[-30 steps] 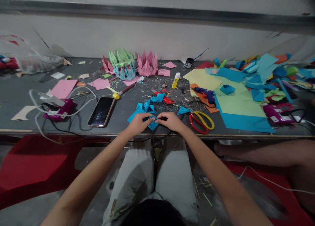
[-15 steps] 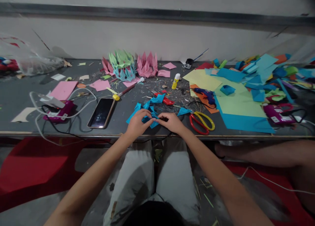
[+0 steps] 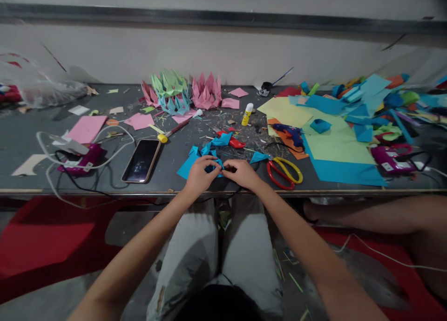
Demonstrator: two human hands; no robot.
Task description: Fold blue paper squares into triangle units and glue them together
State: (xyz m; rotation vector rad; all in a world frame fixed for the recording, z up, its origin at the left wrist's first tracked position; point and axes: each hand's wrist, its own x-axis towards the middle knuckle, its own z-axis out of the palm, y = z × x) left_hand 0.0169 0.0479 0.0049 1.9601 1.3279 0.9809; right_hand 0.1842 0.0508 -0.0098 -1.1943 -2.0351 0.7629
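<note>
Near the table's front edge, my left hand [image 3: 201, 174] and my right hand [image 3: 242, 173] meet at the fingertips. Both pinch a small folded piece of blue paper [image 3: 220, 163], mostly covered by the fingers. Beyond the knuckles lie folded blue paper pieces [image 3: 221, 139], and a flat blue piece [image 3: 186, 165] sticks out left of my left hand. Right of my right hand are a blue paper triangle [image 3: 259, 157] and scissors [image 3: 285, 173] with one red and one yellow handle. A red-handled tool [image 3: 237, 143] lies behind the blue pieces.
A phone [image 3: 142, 161] and a purple power strip [image 3: 83, 160] with cables lie left. Folded pink paper [image 3: 206, 92] and green paper points [image 3: 170, 84] stand at the back. A glue stick [image 3: 247, 115] stands mid-table. Coloured sheets [image 3: 344, 139] and a glue gun [image 3: 289, 133] lie right.
The fingers have shifted slightly on the blue paper, and less of it shows below the fingertips. The whole view has moved a little; the other things stay in place.
</note>
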